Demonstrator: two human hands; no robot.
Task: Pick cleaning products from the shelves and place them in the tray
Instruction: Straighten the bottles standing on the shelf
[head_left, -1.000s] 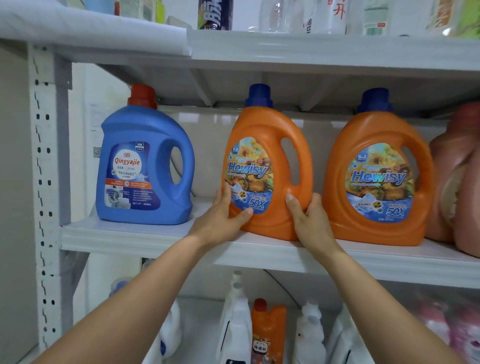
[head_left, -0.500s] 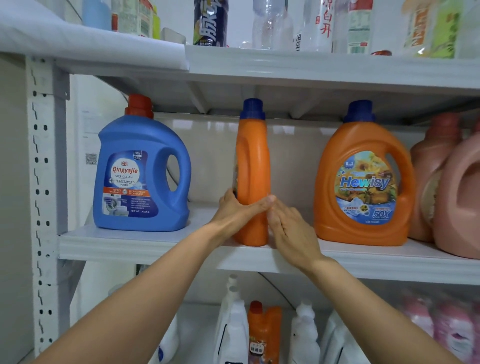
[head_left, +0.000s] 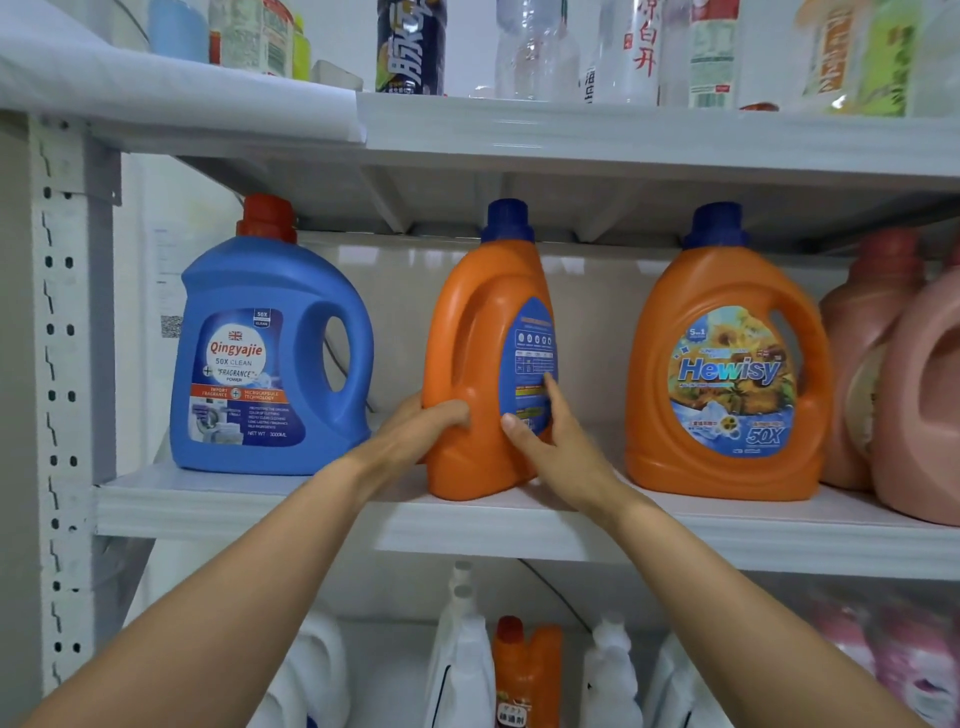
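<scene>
My left hand (head_left: 422, 432) grips the orange bottle (head_left: 475, 364) near the shelf (head_left: 249, 506) edge; my right hand (head_left: 558, 449) seems pressed flat against it.

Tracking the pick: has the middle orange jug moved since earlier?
Yes: middle orange jug rotated on the shelf, handle swinging left, away from the right jug.

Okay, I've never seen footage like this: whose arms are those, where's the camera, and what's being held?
No machine here: the camera sits on a person's head, looking forward and down, so both bare arms are theirs. The left hand grips the middle orange jug low on its side; the right hand presses flat against its back label. The jug stands on a white shelf, between a blue jug and a second orange jug, with pink jugs further right.
</scene>
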